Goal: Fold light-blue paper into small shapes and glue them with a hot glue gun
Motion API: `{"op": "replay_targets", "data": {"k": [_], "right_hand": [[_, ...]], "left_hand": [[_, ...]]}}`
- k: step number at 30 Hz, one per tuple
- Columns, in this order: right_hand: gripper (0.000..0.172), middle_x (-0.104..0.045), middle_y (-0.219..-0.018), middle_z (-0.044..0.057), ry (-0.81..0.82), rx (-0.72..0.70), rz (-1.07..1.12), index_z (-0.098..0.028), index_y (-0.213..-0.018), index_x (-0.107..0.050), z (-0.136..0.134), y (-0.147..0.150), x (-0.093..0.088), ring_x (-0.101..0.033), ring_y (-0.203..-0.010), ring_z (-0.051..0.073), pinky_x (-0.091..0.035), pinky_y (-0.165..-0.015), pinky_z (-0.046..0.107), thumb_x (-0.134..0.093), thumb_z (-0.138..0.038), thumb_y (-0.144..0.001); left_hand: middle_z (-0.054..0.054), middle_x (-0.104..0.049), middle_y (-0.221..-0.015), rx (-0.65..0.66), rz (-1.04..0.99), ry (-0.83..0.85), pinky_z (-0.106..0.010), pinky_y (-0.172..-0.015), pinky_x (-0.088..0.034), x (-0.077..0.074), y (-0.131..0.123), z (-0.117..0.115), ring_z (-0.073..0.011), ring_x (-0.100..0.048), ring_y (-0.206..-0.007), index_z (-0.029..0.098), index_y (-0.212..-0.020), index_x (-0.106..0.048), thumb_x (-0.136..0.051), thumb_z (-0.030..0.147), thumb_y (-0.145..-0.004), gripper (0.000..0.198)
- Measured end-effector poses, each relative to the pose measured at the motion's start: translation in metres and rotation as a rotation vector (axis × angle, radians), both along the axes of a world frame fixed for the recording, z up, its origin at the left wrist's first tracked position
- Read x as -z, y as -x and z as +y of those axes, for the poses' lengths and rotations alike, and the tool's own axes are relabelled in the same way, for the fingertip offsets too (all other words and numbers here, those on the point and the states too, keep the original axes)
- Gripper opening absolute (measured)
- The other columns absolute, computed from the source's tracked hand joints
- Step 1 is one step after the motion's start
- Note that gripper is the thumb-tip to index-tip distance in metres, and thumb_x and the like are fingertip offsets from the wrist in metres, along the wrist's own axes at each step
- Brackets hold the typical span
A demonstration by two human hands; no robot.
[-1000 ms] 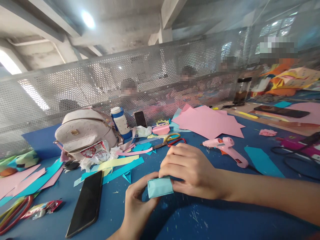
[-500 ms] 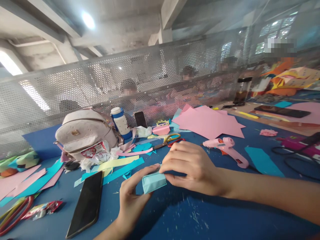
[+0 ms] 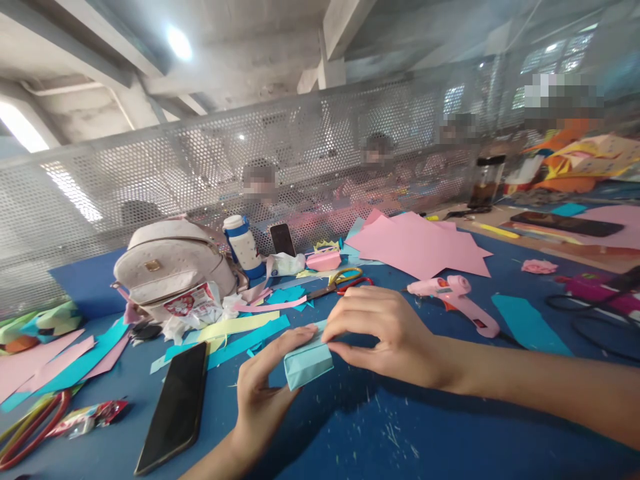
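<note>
A small light-blue folded paper box [image 3: 309, 366] is held above the blue table between both hands. My left hand [image 3: 265, 383] grips it from the left, thumb below and fingers along the top edge. At its upper right corner, my right hand [image 3: 383, 337] pinches the paper between thumb and fingertips. Behind the hands lie scissors [image 3: 330, 287] with yellow handles. A pink glue gun [image 3: 457, 300] rests on the table to the right of my right hand.
A black phone [image 3: 175, 407] and paper strips [image 3: 250, 341] lie left of the hands. Farther back stand a pale backpack [image 3: 170, 263], a bottle [image 3: 243, 247] and pink paper sheets [image 3: 420, 243]. Beyond the perforated divider [image 3: 200, 160], people are visible.
The fingers of my left hand have shifted slightly along the top of the box, and more light-blue paper shows between the hands. My right hand has barely moved.
</note>
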State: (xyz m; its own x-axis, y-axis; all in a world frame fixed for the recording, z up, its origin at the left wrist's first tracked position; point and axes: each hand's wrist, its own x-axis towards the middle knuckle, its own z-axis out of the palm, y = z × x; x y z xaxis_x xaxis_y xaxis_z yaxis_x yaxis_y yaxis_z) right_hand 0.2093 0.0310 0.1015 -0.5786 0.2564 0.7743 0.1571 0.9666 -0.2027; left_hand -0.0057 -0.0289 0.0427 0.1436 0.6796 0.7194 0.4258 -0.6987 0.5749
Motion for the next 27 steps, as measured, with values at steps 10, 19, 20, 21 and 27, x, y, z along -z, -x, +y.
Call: {"op": "replay_targets", "data": {"k": [10, 19, 20, 21, 27], "right_hand": [[0.009, -0.071, -0.085, 0.001, 0.138, -0.038, 0.029, -0.019, -0.089, -0.068, 0.0007, -0.0006, 0.0036, -0.064, -0.08, 0.013, -0.049, -0.074, 0.028, -0.059, -0.016, -0.089], [0.038, -0.071, -0.096, 0.005, 0.18, -0.059, -0.023, -0.019, -0.103, -0.068, -0.0032, -0.0006, 0.0039, -0.063, -0.09, 0.018, -0.049, -0.081, 0.031, -0.077, -0.043, -0.075], [0.036, -0.071, -0.097, 0.005, 0.201, -0.062, -0.032, -0.019, -0.103, -0.068, -0.0032, -0.0003, 0.0039, -0.063, -0.091, 0.018, -0.048, -0.083, 0.032, -0.077, -0.042, -0.075], [0.033, -0.071, -0.097, 0.004, 0.235, -0.067, -0.041, -0.02, -0.101, -0.069, -0.0032, 0.0001, 0.004, -0.063, -0.091, 0.018, -0.048, -0.085, 0.033, -0.077, -0.041, -0.076], [0.027, -0.069, -0.095, 0.001, 0.531, -0.071, -0.097, -0.022, -0.095, -0.07, -0.0031, 0.0007, 0.0032, -0.062, -0.09, 0.016, -0.046, -0.089, 0.034, -0.079, -0.037, -0.074]], "left_hand": [[-0.005, -0.073, -0.114, -0.02, 0.005, 0.033, -0.035, -0.097, -0.054, 0.005, 0.0021, 0.002, -0.0236, -0.069, -0.107, 0.025, -0.118, -0.067, -0.068, 0.013, -0.081, 0.039], [-0.008, -0.072, -0.114, -0.035, 0.027, -0.011, -0.034, -0.092, -0.056, 0.0053, 0.0038, 0.0025, -0.0257, -0.07, -0.103, 0.024, -0.118, -0.067, -0.074, 0.015, -0.078, 0.042], [-0.008, -0.072, -0.114, -0.025, 0.031, -0.02, -0.035, -0.092, -0.056, 0.005, 0.0039, 0.0021, -0.0259, -0.07, -0.103, 0.024, -0.118, -0.067, -0.074, 0.015, -0.077, 0.043], [-0.009, -0.072, -0.115, -0.012, 0.035, -0.025, -0.035, -0.092, -0.056, 0.0046, 0.0038, 0.0016, -0.026, -0.07, -0.103, 0.024, -0.119, -0.066, -0.074, 0.015, -0.077, 0.044], [-0.009, -0.072, -0.116, 0.02, 0.062, -0.04, -0.036, -0.095, -0.055, 0.0015, 0.0049, 0.0015, -0.0265, -0.068, -0.107, 0.025, -0.123, -0.064, -0.073, 0.015, -0.079, 0.046]]}}
